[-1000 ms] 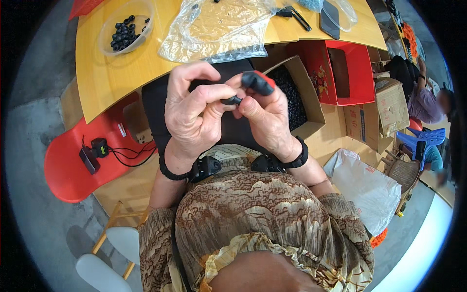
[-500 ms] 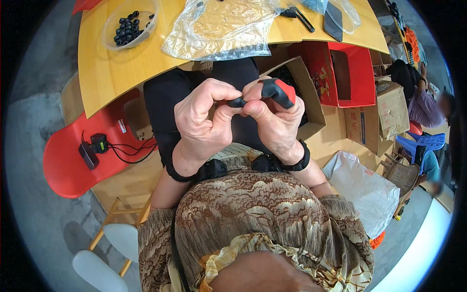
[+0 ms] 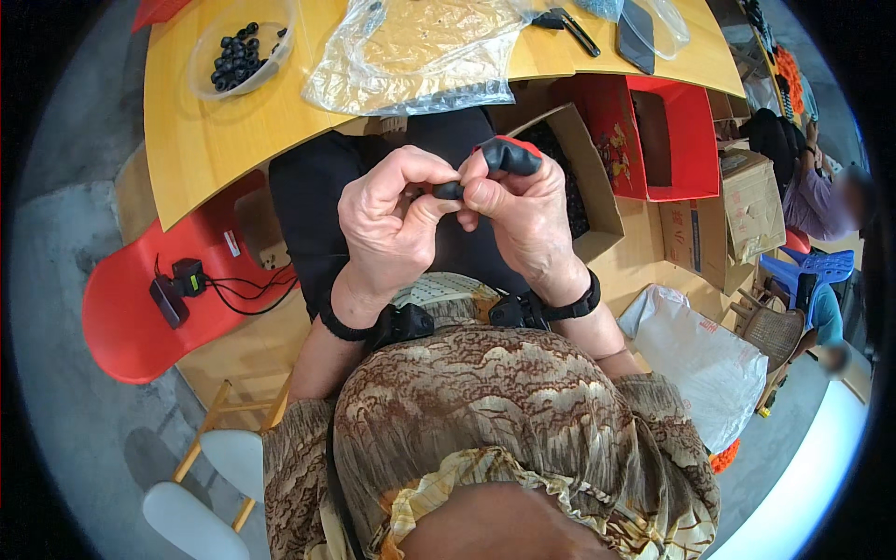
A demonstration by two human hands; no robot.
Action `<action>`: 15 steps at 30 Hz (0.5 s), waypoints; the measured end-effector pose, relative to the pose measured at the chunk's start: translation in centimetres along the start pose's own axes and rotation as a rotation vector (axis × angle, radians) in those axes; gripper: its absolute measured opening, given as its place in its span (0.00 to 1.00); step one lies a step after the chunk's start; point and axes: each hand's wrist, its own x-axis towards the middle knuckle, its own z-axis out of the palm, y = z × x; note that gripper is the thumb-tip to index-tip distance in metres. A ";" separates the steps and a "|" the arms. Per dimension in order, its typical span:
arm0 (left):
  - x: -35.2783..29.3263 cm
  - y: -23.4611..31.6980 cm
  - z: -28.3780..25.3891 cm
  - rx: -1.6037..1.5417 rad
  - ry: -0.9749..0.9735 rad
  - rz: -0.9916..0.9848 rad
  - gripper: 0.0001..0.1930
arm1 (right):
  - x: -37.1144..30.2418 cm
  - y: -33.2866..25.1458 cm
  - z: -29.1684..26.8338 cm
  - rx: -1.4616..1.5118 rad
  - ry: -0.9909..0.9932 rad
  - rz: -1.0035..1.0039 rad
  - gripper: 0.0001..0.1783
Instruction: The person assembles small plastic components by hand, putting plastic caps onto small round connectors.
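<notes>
My left hand (image 3: pixel 390 207) is closed in a pinch on a small dark black piece (image 3: pixel 449 190), rounded and smooth like the parts in the tub. My right hand (image 3: pixel 523 210) meets it from the other side, thumb and forefinger pressed against the piece's right end. A black-and-red object (image 3: pixel 511 157) lies over the right forefinger and knuckles; whether it is worn or gripped I cannot tell. Both hands are above my lap, just short of the table edge. My fingertips hide part of the small piece.
On the wooden table (image 3: pixel 196 140) are a clear tub of black parts (image 3: pixel 241 82), a plastic bag (image 3: pixel 420 56), a cutter knife (image 3: pixel 579 33) and a phone (image 3: pixel 637 37). Below stand a cardboard box (image 3: pixel 597 219) and red box (image 3: pixel 686 140). A red chair (image 3: pixel 131 327) holds small devices. Another person (image 3: pixel 821 201) sits right.
Both hands have shifted slightly left, still together on the small black piece. My right hand has turned, so the black-and-red object now sits farther left and shows less red.
</notes>
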 end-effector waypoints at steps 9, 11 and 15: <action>0.6 -0.8 -0.1 0.057 0.042 0.142 0.06 | -0.6 0.9 0.5 0.029 -0.086 0.069 0.11; 0.7 -0.5 -0.1 0.035 0.048 0.112 0.08 | -0.6 1.5 0.6 0.070 -0.167 -0.011 0.14; 0.7 -1.0 -0.6 0.086 -0.093 -0.001 0.08 | -0.4 2.4 0.2 0.079 -0.171 -0.042 0.22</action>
